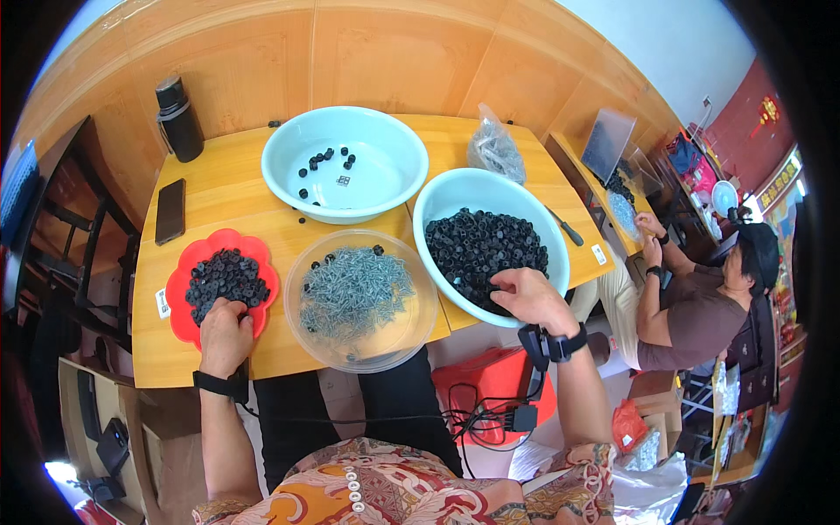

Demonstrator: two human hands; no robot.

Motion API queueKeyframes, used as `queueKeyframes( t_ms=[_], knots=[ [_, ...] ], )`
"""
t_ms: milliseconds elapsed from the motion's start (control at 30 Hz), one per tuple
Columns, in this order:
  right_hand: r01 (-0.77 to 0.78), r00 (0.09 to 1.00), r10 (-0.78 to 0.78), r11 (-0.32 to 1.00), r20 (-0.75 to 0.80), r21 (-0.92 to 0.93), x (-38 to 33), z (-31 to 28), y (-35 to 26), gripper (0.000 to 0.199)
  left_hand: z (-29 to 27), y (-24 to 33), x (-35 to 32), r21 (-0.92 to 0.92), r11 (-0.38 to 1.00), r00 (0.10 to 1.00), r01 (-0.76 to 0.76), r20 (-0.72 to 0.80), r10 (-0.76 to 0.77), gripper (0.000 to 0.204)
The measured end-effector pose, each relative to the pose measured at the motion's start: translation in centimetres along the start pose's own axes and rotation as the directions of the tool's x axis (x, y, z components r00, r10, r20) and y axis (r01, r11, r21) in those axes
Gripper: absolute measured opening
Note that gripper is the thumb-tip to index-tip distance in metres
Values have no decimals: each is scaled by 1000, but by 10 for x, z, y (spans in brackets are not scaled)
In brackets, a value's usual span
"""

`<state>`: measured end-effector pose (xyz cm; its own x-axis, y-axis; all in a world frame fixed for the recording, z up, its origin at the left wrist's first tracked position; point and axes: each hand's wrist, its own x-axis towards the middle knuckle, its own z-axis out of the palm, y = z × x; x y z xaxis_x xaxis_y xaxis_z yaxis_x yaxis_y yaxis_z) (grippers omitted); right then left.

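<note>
L hand curled at blk parts in red scalloped dish; R hand curled at blk caps in pale-blue basin. Grip on either: can't tell. Screws btwn, in clear bowl.

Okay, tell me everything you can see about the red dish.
The red dish is flower-shaped, with a scalloped rim, and looks like glossy plastic. It sits upright on the wooden table, left of the clear tub, holding a heap of small black parts. The left hand reaches over its near edge into them.
</note>
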<state>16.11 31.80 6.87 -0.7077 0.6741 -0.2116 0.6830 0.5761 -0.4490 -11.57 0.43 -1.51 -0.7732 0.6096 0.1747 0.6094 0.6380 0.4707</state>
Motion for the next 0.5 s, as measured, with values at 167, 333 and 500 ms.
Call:
queueKeyframes(
  t_ms=[167,333,500],
  knots=[
    [139,957,-57,951,285,-275,20,-4,10,42,-1,-5,3,-35,997,997,72,41,-71,16],
    [153,955,-52,930,293,-335,25,2,14,32,6,-13,5,-17,999,998,47,29,-47,16],
    [179,972,-119,935,203,-306,25,3,18,20,3,-11,1,-67,997,1000,24,-2,-24,16]
  ],
)
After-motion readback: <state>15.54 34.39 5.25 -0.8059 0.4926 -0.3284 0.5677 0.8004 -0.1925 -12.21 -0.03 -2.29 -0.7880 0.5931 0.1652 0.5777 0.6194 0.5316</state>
